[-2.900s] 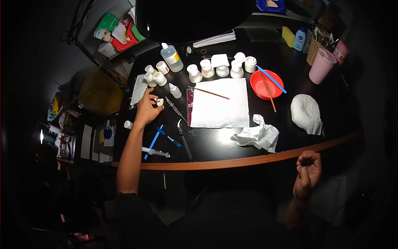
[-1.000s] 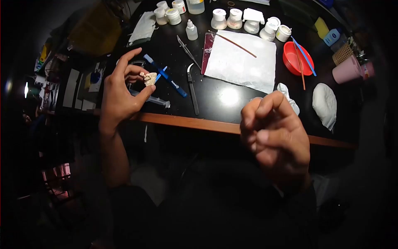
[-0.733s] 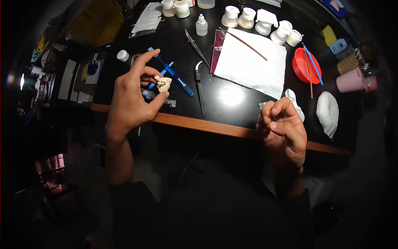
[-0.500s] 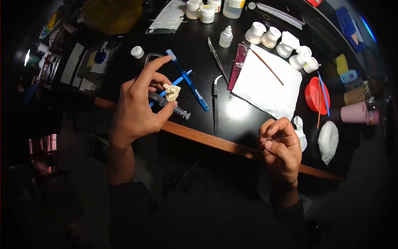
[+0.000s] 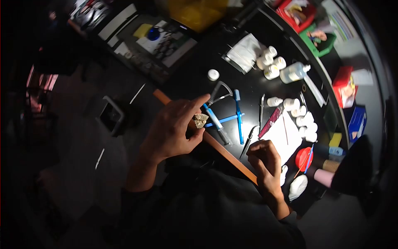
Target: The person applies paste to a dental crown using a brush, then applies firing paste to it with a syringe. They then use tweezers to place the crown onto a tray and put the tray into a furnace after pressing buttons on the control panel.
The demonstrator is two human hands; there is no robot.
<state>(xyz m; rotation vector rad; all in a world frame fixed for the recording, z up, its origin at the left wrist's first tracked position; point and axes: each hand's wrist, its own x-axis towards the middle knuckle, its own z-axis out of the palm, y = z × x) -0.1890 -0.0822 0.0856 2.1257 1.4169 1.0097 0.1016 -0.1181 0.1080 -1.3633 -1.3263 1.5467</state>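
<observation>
A small beige textured piece [image 5: 200, 120] is held between the thumb and fingers of my left hand [image 5: 176, 126], over the table's wooden edge. Beside it on the black table lie a clear syringe with a blue part [image 5: 214, 118] and a blue toothbrush [image 5: 239, 118]. My right hand [image 5: 266, 164] hovers near the edge by a white sheet [image 5: 282, 137], its fingers curled with thumb and fingertips close together; whether anything small is between them cannot be made out. A curved-tip tool [image 5: 248, 142] rests just left of that hand.
White jars [image 5: 271, 71] and a clear bottle [image 5: 293, 73] stand at the back. Further right are more jars [image 5: 306, 120], a red bowl [image 5: 304, 158], a pink cup [image 5: 323, 177] and a white lump [image 5: 298, 186]. A dark bin [image 5: 112, 116] is below left.
The camera view has turned and shifted left, so the table appears tilted and more of the floor shows. The beige piece is still in my left hand and has turned slightly.
</observation>
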